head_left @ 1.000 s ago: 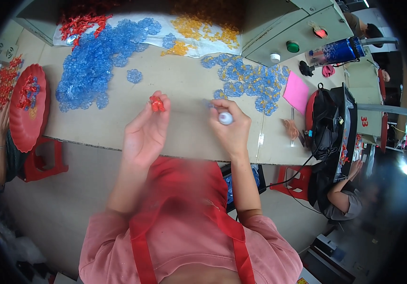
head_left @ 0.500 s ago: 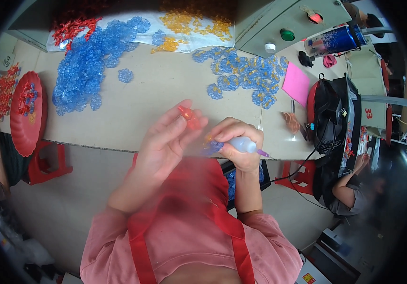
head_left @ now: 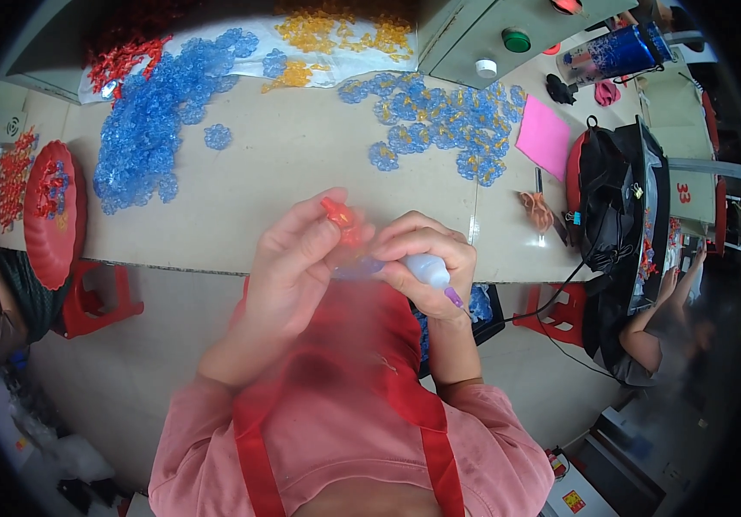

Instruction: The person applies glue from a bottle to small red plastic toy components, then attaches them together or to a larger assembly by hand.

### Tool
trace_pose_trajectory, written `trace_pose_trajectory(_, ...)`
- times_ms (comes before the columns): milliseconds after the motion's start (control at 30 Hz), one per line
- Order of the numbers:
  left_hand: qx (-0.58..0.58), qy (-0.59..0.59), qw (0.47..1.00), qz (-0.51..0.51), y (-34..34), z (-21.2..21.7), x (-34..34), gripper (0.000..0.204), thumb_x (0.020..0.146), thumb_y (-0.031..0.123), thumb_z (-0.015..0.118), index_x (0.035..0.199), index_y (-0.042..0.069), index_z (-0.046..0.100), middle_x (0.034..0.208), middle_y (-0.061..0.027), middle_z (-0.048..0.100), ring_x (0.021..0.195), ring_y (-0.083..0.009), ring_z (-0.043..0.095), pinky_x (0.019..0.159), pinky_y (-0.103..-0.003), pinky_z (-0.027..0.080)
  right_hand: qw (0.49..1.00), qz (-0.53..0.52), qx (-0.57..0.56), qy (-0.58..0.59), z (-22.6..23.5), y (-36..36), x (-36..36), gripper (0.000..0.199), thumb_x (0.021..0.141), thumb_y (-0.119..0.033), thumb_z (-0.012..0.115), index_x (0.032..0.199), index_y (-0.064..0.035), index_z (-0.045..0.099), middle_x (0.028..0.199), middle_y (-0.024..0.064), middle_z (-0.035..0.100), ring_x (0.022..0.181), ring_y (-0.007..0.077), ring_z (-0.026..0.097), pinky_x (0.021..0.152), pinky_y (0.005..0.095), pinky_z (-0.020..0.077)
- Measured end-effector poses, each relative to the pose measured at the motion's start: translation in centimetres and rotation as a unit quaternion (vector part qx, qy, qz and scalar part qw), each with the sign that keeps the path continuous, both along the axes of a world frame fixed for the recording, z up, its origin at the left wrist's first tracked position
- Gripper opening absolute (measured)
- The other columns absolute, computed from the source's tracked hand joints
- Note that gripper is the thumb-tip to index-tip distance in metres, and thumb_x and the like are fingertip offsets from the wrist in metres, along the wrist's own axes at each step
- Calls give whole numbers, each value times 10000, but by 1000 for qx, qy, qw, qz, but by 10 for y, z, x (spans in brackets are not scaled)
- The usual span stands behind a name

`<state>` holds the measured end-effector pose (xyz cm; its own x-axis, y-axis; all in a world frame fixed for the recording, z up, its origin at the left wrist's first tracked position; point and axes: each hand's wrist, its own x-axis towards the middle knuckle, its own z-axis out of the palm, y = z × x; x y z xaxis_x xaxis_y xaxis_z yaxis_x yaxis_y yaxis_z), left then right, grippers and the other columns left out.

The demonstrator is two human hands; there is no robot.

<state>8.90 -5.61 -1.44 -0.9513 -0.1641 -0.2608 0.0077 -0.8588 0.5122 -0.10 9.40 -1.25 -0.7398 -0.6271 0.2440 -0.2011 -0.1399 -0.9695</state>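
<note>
In front of my chest, at the table's near edge, my two hands come close together. My left hand (head_left: 293, 258) is closed, pinching a small glossy red plastic piece (head_left: 334, 209) between thumb and fingers. My right hand (head_left: 443, 250) is closed round a small white squeeze bottle (head_left: 426, 270) with a purple needle tip (head_left: 453, 297) pointing down and away to the right. Between the hands is a translucent blue flower-shaped piece (head_left: 357, 266), at my right fingertips and close to the left fingers. Blur hides whether it touches the red piece.
Blue flower pieces (head_left: 142, 129) are heaped at the left; others with yellow centres (head_left: 448, 121) spread at the right. Red pieces (head_left: 125, 69) and yellow pieces (head_left: 327, 34) lie behind. A red tray (head_left: 56, 250), pink pad (head_left: 544, 142) and black bag (head_left: 616, 198) flank them. Co-workers sit both sides.
My right hand has moved left, bringing the blue flower piece beside my left hand. The bottle's purple tip has swung downward. The red piece stays pinched in my left hand.
</note>
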Motion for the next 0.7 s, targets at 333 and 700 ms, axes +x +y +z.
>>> trace_pose_trajectory(333,-20,-3,999,32,0,0,0,307,922,66,497,1220,-8,503,1069,-96,605,1022,-233,585,927,-371,454,999,7,-1,38,3,2,-2,174,646,52,712,799,-16,664,816,122,647,708,192,638,626,272,494)
trace_pose_trajectory(700,-23,-1,1000,16,1,-2,-1,288,922,75,505,1199,0,519,1062,-98,608,1018,-232,585,901,-367,454,991,-36,26,124,8,-4,6,195,661,38,741,817,-1,632,767,112,642,645,200,625,557,273,488)
